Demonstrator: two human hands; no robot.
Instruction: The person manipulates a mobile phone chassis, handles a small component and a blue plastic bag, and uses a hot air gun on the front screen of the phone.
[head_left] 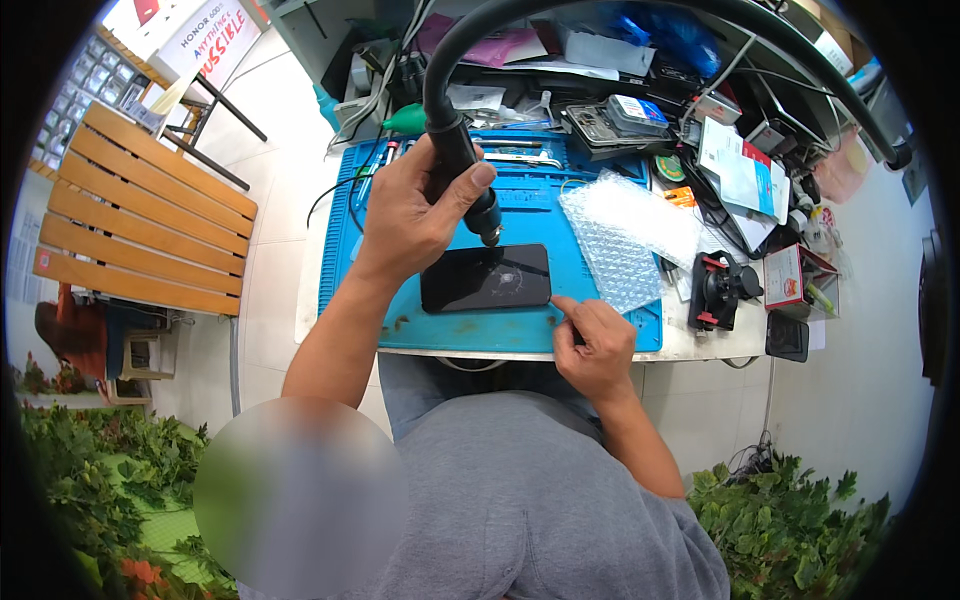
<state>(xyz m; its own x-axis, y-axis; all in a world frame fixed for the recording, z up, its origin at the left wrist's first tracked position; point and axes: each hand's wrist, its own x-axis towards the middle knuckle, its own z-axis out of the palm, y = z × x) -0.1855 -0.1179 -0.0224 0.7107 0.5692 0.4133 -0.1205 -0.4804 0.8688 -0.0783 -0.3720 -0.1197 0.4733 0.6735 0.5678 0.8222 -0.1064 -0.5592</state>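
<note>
A black smartphone (455, 283) lies flat, screen up, on a blue work mat (470, 330). Pale cracks or marks show on the right half of its glass. My left hand (412, 215) is wrapped around the black handle of a hot air gun (484, 212), thumb on the near side. Its nozzle points down just above the phone's far edge; I cannot tell whether it touches. From the handle a thick black hose arches overhead to the right. My right hand (598, 348) rests at the phone's near right corner, index finger stretched toward it, the other fingers curled.
Bubble wrap (615, 255) lies right of the phone. Beyond it stand a red and black clamp (718, 290) and an open box (797, 278). Tweezers (520, 158), a green bulb blower (406, 120) and cluttered parts line the back. A slatted wooden bench (150, 215) is at left.
</note>
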